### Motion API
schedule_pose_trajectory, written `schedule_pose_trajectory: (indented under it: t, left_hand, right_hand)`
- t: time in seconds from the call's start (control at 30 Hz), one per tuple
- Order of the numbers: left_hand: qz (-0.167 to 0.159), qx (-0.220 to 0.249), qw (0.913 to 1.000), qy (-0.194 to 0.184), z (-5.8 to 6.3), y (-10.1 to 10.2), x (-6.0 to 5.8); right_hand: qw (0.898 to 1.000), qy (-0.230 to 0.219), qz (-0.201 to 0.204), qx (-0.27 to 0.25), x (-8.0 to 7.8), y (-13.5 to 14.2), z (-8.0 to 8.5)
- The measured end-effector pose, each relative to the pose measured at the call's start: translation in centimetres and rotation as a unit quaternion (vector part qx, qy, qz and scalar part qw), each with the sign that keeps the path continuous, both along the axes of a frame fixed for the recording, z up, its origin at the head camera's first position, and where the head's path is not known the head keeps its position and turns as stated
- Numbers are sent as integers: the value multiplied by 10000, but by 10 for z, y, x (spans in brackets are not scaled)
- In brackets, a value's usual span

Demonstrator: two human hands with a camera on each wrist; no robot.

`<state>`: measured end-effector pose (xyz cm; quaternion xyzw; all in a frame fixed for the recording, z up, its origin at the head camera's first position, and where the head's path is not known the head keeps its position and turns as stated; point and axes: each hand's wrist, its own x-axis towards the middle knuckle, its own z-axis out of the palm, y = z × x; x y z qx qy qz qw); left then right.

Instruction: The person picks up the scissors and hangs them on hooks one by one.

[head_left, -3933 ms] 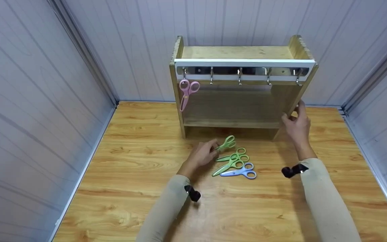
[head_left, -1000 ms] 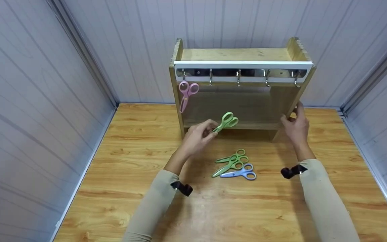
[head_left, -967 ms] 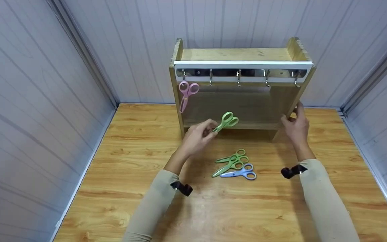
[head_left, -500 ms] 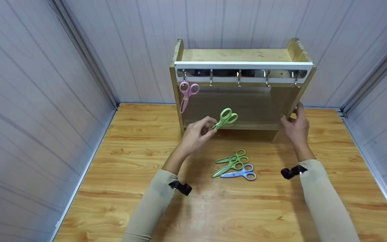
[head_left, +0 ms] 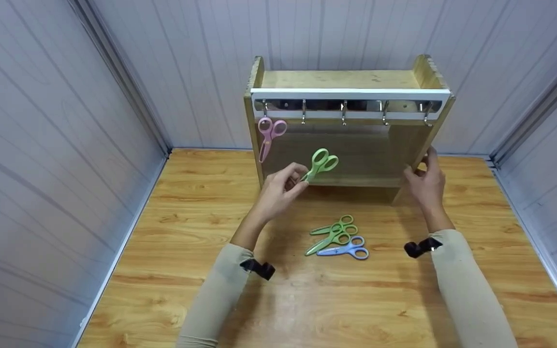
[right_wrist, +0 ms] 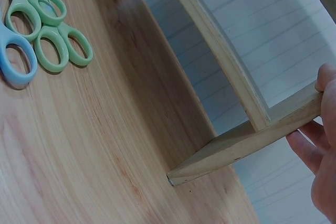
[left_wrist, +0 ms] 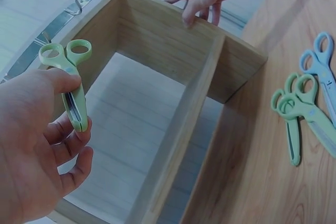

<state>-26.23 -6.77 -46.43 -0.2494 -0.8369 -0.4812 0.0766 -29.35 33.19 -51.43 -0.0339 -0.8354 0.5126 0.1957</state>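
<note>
- Thumb [left_wrist: 65, 81] and fingers of the left hand [head_left: 276, 193] pinch green plastic scissors [left_wrist: 67, 65] by the blade end, loops upward, raised before the open rack [head_left: 339, 79].
- The right hand [head_left: 426, 186] grips the rack's right panel between thumb and fingers, near the bench's [head_left: 186, 266] back edge.
- Pale, grained wood forms the rack; shiny metal hooks [head_left: 344, 113] line its white strip [head_left: 327, 91].
- Pink scissors [head_left: 267, 140] hang from the leftmost hook.
- Two overlapping green pairs [head_left: 329, 239] and blue scissors [head_left: 339, 250] lie bunched on the bench.
</note>
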Motion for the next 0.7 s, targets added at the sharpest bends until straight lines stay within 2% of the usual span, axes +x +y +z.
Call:
schedule_pose_trajectory:
  t: [0.37,0.7]
  left_hand:
    - [-109,570,9979,-272,6,-6,0]
    - [-159,912,9953,-277,16,-6,0]
  right_hand:
    - [9998,127,-73,101,-1,-1,-2]
    - [9997,181,-110,97,-1,-2,-1]
